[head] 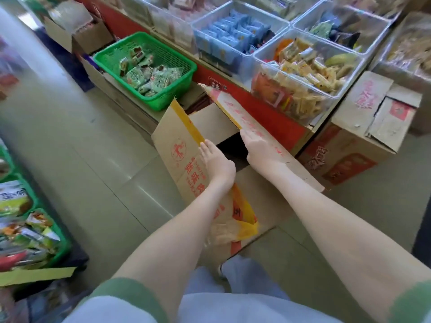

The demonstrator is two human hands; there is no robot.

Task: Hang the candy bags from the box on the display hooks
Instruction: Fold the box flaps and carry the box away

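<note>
- A red-fronted shop counter (268, 113) runs across the top, carrying clear plastic bins (256, 59) of wrapped snacks.
- The brown cardboard box (214, 122) with red print stands on the tiled floor against the counter's foot, directly ahead of the person. Its opening is dark, and what lies inside cannot be made out.
- A closed printed carton (363, 117) sits to the right of the box.
- A green plastic mesh basket (149, 99) of small green packets rests to the box's upper left.
- A yellow plastic bag (245, 220) lies under the left forearm.
- The left hand (217, 164) lies flat on the yellow-taped left flap (177, 141), fingers straight and together.
- The right hand (261, 148) presses flat on the right flap (235, 106), fingers straight and holding nothing.
</note>
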